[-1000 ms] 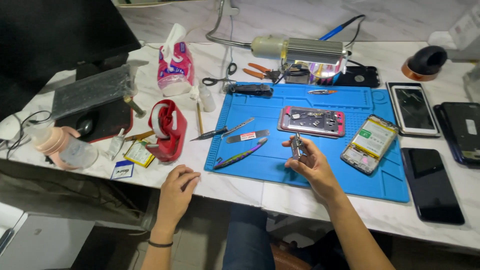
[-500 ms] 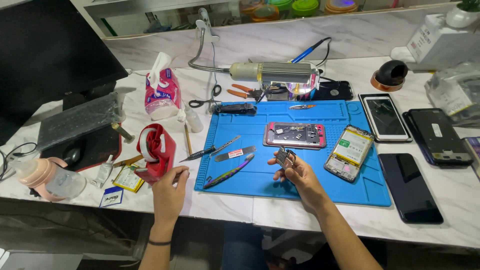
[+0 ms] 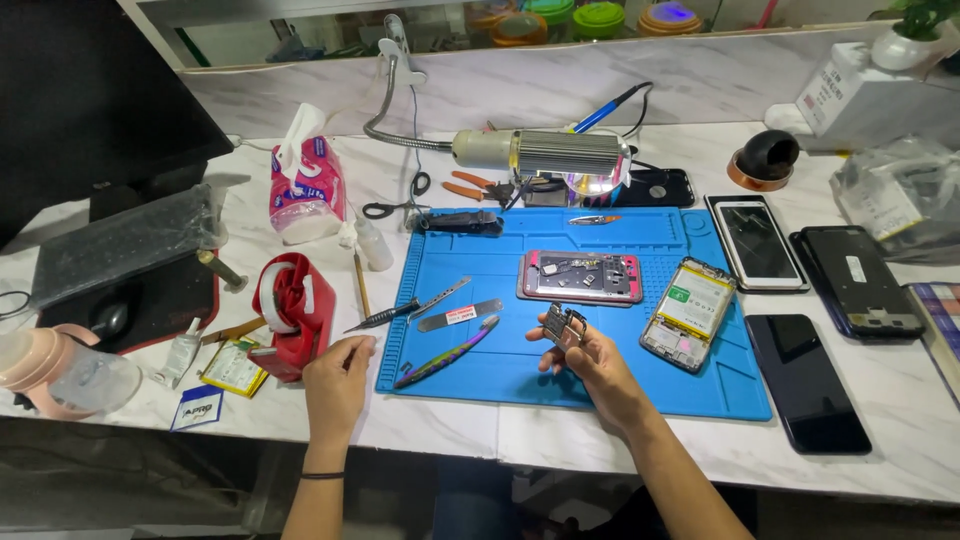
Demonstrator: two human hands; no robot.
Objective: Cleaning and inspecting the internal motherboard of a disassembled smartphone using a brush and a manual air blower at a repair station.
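A white marble-patterned worktable (image 3: pixel 620 440) is spread with phone-repair gear, and a blue work mat (image 3: pixel 560 375) is laid at its middle, so that small parts are kept together on a soft, non-slip surface directly in front of the person. A dark monitor (image 3: pixel 90 100) is set well off to the left, out of the working area. Above the mat a lamp on a bent gooseneck (image 3: pixel 545 152) is held low and level, apparently so its light falls on the mat.

To the right of the mat, three phones or screen panels (image 3: pixel 805 380) are laid flat, side by side and apart from the mat, seemingly set aside. On the mat itself an opened phone with a pink frame (image 3: pixel 581 276) lies with its inside up, and just beside it, tilted, a second opened unit with a yellow battery (image 3: pixel 688 313) is laid. A red tape dispenser (image 3: pixel 295 315) stands off the mat's left edge, near the left hand.

Towards the mat's left side, tweezers (image 3: pixel 385 316), a flat metal pry blade (image 3: pixel 458 316) and an iridescent pry tool (image 3: pixel 445 352) are laid within easy reach.

The right hand (image 3: pixel 590 360) is closed in a pinch on a small dark circuit board (image 3: pixel 560 325), which is held raised above the mat, just in front of the pink-framed phone, probably for inspection. The left hand (image 3: pixel 335 385) is loosely curled and empty, resting on the table at the mat's left edge, its fingertips near the tweezers.
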